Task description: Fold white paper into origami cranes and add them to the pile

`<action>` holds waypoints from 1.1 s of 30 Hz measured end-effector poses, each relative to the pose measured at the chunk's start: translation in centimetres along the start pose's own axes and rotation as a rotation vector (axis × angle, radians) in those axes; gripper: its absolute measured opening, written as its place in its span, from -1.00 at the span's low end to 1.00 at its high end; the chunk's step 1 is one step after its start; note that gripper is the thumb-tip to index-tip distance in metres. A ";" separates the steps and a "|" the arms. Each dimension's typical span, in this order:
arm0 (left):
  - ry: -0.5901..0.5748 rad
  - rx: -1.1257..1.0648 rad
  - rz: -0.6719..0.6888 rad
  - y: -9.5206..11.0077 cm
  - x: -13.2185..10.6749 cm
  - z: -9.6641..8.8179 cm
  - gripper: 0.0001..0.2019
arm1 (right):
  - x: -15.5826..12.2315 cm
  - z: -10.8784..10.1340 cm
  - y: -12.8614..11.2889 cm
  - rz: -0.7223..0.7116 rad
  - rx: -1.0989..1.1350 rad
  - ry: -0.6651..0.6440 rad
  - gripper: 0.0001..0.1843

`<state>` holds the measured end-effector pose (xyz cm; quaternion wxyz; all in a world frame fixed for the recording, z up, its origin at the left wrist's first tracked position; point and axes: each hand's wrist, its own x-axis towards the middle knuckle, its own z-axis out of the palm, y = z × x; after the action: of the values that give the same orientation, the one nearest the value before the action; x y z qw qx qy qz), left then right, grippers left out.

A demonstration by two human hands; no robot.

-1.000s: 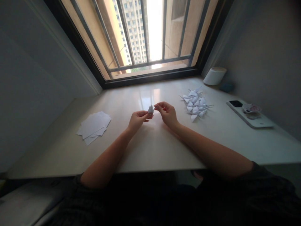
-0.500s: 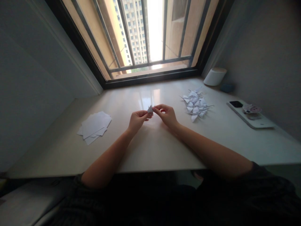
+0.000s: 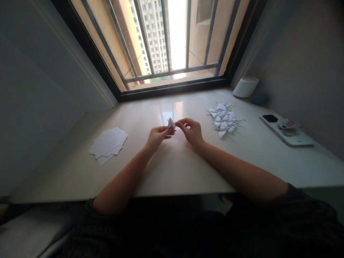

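Taking the spot where the hands meet as the clock's centre, one window (image 3: 174,87) in a dark frame fills twelve o'clock, with several dark bars across it. One white table (image 3: 172,172) spreads beneath everything. Two bare forearms reach in over its near edge, from about seven and four o'clock. Between eight and nine lies one loose stack of white sheets (image 3: 107,143), fanned so that the exact number cannot be read. At three o'clock sits one heap of folded paper figures (image 3: 222,120), clearly more than a handful, but overlapping too much to count.

There are two hands. The left hand (image 3: 156,137) pinches one folded paper piece (image 3: 171,123) between thumb and fingers; the right hand (image 3: 193,132) has thumb and forefinger closed on that piece's right edge.

Farther out at three o'clock is one pale phone (image 3: 292,141) with one round trinket (image 3: 288,123) on it; at two, one white container (image 3: 245,87), with one small dark object (image 3: 259,99) just beside it.

Smallest is the folded piece, raised above the table at the centre: white, greyer in shade, compact and creased, narrowing to a sharp upward point.
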<state>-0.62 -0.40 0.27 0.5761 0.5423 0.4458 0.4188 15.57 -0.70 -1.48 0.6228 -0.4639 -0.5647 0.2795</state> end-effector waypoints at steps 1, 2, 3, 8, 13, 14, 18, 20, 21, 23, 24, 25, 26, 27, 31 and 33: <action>0.005 -0.003 0.000 0.0 0.0 0.0 -0.59 | 0.0 0.0 0.0 0.006 0.004 0.000 -0.75; 0.011 -0.006 0.000 0.0 0.0 0.0 -0.59 | 0.0 0.1 0.0 0.010 0.007 0.002 -0.75; 0.018 -0.008 0.001 0.1 0.0 0.0 -0.59 | 0.0 0.1 0.0 0.013 0.008 0.006 -0.74; 0.081 -0.023 0.030 0.2 -0.1 0.4 -0.59 | -0.1 0.2 -0.3 0.016 0.009 0.024 -0.69; 0.203 -0.067 0.071 0.1 -0.2 0.9 -0.61 | -0.2 0.2 -0.6 0.021 0.014 0.034 -0.66; 0.220 -0.062 0.081 0.1 -0.2 1.0 -0.61 | -0.2 0.3 -0.6 0.025 0.013 0.033 -0.66; 0.235 0.002 0.121 0.0 -0.2 1.1 -0.61 | -0.3 0.4 -0.6 0.031 0.016 0.033 -0.65; 0.231 0.039 0.138 0.0 -0.2 1.1 -0.62 | -0.3 0.4 -0.5 0.025 0.025 0.034 -0.65; 0.232 0.053 0.146 0.0 -0.2 1.1 -0.62 | -0.3 0.4 -0.4 0.024 0.031 0.032 -0.65; 0.236 0.069 0.157 0.0 -0.1 1.1 -0.62 | -0.3 0.4 -0.3 0.027 0.052 0.018 -0.66; 0.239 0.074 0.164 0.0 -0.1 1.0 -0.62 | -0.2 0.4 -0.3 0.033 0.068 0.007 -0.67; 0.242 0.082 0.173 -0.1 -0.1 1.0 -0.63 | -0.2 0.3 -0.2 0.041 0.085 -0.006 -0.68; 0.240 0.095 0.184 -0.2 0.0 0.9 -0.64 | -0.1 0.2 -0.2 0.052 0.100 -0.017 -0.68; 0.234 0.114 0.197 -0.3 0.0 0.9 -0.64 | 0.0 0.2 -0.2 0.063 0.111 -0.023 -0.68; 0.187 0.219 0.275 -0.5 -0.1 0.7 -0.69 | 0.2 -0.2 -0.4 0.080 0.109 -0.024 -0.69; 0.171 0.237 0.295 -0.5 -0.1 0.6 -0.70 | 0.3 -0.3 -0.5 0.074 0.110 -0.032 -0.69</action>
<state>-0.03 -0.68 -0.21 0.4008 0.6280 0.4551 0.4877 15.79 -0.73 -0.90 0.6276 -0.4450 -0.5406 0.3404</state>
